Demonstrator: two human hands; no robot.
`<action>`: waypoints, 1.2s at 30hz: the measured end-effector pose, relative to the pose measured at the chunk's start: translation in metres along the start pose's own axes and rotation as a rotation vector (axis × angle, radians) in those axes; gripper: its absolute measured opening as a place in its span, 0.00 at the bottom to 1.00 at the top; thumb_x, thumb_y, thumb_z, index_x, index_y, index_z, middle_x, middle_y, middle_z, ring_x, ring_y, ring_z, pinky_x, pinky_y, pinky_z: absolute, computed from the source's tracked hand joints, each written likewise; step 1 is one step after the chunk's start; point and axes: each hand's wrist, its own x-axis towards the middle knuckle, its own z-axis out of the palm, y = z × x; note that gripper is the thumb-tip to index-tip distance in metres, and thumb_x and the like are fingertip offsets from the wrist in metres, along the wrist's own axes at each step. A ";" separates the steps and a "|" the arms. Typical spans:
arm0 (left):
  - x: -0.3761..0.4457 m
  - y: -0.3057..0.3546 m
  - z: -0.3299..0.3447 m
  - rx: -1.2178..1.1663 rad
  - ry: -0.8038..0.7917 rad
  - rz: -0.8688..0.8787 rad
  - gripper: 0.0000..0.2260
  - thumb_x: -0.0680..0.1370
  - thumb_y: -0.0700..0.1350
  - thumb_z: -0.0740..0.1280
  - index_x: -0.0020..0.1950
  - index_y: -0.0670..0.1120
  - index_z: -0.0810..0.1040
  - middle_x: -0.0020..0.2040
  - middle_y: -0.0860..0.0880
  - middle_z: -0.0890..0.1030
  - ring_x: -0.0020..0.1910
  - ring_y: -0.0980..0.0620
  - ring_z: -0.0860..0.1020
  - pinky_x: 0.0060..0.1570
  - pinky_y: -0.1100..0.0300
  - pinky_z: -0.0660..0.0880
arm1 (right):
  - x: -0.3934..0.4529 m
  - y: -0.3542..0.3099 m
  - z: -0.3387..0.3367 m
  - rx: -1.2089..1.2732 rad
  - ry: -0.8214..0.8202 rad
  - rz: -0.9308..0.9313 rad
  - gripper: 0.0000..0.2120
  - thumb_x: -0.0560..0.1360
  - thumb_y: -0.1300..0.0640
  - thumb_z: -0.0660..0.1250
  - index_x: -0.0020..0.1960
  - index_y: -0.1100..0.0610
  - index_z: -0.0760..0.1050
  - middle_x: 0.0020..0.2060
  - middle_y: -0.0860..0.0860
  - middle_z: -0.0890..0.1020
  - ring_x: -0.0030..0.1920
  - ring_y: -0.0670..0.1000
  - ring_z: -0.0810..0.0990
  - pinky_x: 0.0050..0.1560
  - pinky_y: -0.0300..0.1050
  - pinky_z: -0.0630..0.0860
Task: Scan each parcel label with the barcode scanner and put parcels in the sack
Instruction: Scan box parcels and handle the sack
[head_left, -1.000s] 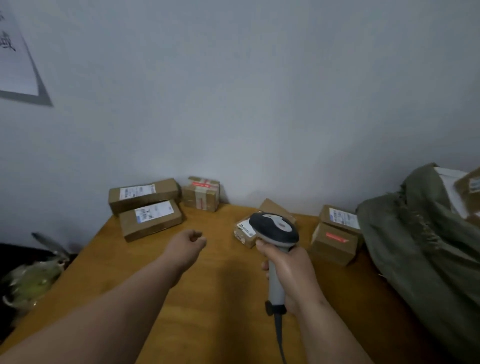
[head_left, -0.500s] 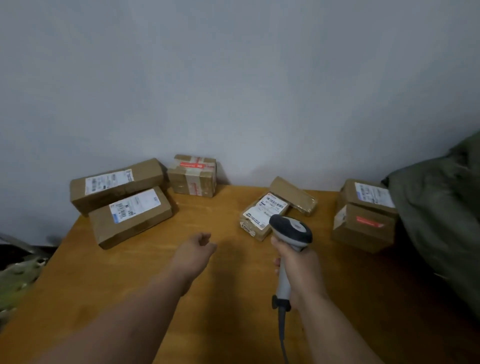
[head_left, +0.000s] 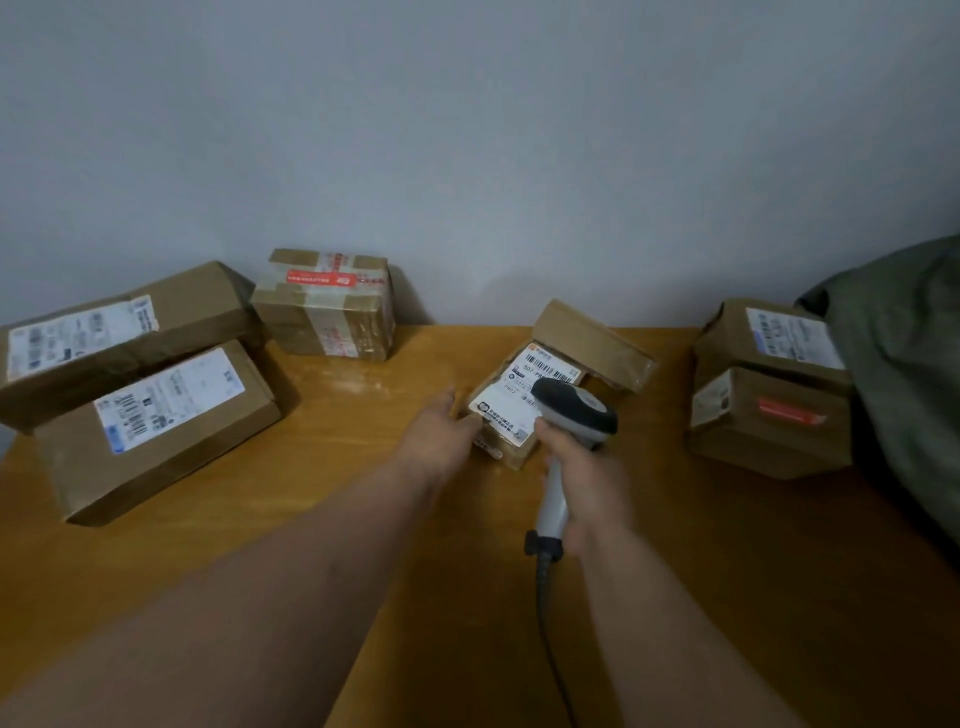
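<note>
A small cardboard parcel (head_left: 511, 402) with a white barcode label lies in the middle of the wooden table (head_left: 337, 519). My left hand (head_left: 436, 441) reaches to its near left corner, and the fingertips touch the box. My right hand (head_left: 587, 478) grips the handle of the grey barcode scanner (head_left: 576, 410). The scanner's dark head hangs just over the right part of the label and hides it. The dark green sack (head_left: 904, 374) bulges at the right edge of the table.
Two long boxes (head_left: 119, 332) (head_left: 156, 431) lie at the left and a taped box (head_left: 327, 306) by the wall. A flat brown parcel (head_left: 592, 343) sits behind the small one. Two stacked boxes (head_left: 769, 421) stand beside the sack. The scanner cable (head_left: 550, 649) trails toward me.
My left hand has moved forward from mid-table and opened onto the small parcel's corner. The scanner has moved forward over its label. The view has tilted closer to the table.
</note>
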 end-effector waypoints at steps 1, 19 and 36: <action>0.003 0.000 0.003 -0.016 -0.020 -0.016 0.26 0.83 0.43 0.62 0.80 0.49 0.59 0.76 0.48 0.67 0.72 0.48 0.68 0.72 0.55 0.63 | 0.002 0.002 0.001 0.005 -0.005 0.011 0.15 0.71 0.51 0.76 0.55 0.54 0.80 0.49 0.50 0.83 0.53 0.53 0.80 0.60 0.54 0.75; -0.089 -0.064 -0.013 -0.519 -0.005 -0.141 0.13 0.80 0.35 0.65 0.59 0.50 0.73 0.57 0.44 0.83 0.55 0.46 0.82 0.57 0.47 0.79 | -0.092 0.036 -0.024 0.057 -0.124 -0.047 0.16 0.68 0.48 0.77 0.55 0.47 0.82 0.49 0.46 0.87 0.55 0.51 0.84 0.60 0.54 0.77; -0.238 -0.048 -0.054 -0.781 0.189 0.147 0.21 0.78 0.34 0.67 0.68 0.50 0.71 0.60 0.47 0.81 0.54 0.48 0.83 0.51 0.53 0.81 | -0.254 0.010 -0.056 -0.168 -0.342 -0.371 0.10 0.72 0.53 0.75 0.53 0.51 0.82 0.38 0.49 0.83 0.43 0.53 0.82 0.46 0.47 0.77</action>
